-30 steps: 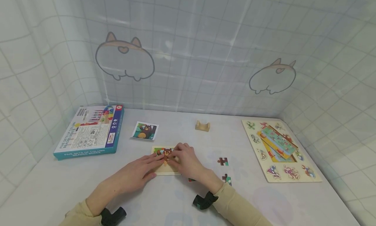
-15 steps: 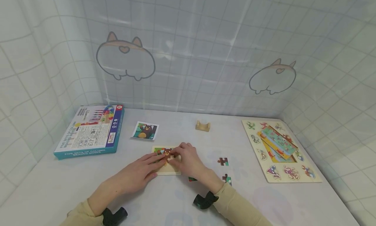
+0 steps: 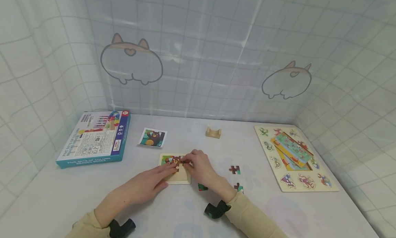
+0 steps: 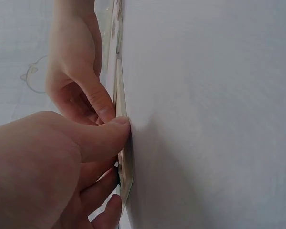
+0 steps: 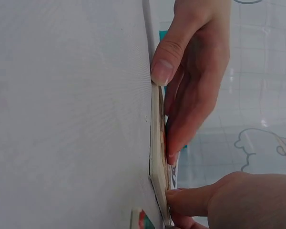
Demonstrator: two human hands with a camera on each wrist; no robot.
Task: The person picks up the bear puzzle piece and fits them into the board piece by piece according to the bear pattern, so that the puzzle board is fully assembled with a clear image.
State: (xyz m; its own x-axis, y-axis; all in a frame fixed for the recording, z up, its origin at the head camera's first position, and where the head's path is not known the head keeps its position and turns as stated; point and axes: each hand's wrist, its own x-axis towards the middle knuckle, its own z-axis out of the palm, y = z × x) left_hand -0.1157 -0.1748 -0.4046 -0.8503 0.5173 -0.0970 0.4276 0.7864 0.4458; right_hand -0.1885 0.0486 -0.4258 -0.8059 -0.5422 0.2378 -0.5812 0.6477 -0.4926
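A small wooden puzzle board [image 3: 180,179] lies flat, its upper part showing a brown bear picture [image 3: 175,160] of fitted pieces and its lower part bare wood. My left hand [image 3: 151,181] rests on it from the left, fingers fairly straight over the picture; in the left wrist view its thumb touches the board edge [image 4: 127,167]. At the board's upper right, my right hand [image 3: 201,168] pinches a dark puzzle piece between thumb and forefinger; the fingers largely hide it. Beside the right wrist lies a green and red piece [image 3: 202,187].
Two loose puzzle pieces, one brown [image 3: 235,170] and one teal [image 3: 239,188], lie to the right. Behind stand a bear picture card [image 3: 152,138] and a wooden holder [image 3: 213,132]. A box [image 3: 96,138] is at left; an animal peg board [image 3: 286,187] bears cards [image 3: 294,150] at right.
My right hand has shifted slightly up and right along the board's edge. My left fingers have slid a little downward, uncovering more of the board and the bear picture.
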